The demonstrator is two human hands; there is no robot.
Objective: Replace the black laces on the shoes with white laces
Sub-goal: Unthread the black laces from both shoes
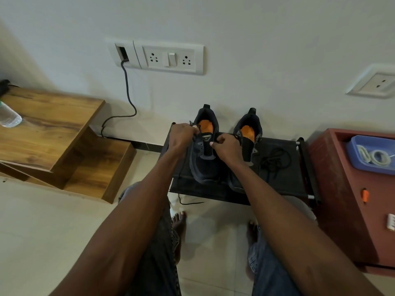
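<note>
Two dark shoes stood side by side on the black rack (213, 193), heels toward the wall and toes toward the person, so each long axis ran straight away from the body. The left shoe (203, 165) lay directly between the hands. The left hand (181, 135) pinched the black lace (197, 130) at the upper eyelets on that shoe's left side. The right hand (226, 148) had its fingers curled at the opposite eyelet row, apparently holding the lace there, though the grip itself was partly hidden. Both hands were about equally near the tongue. The right shoe (248, 144), just right of the first, appeared unlaced; a removed black lace (275, 161) lay loose on the rack beside it. The white laces (374, 157) sat coiled in the blue tray (354, 154), well right of the rack, nearer the right hand.
</note>
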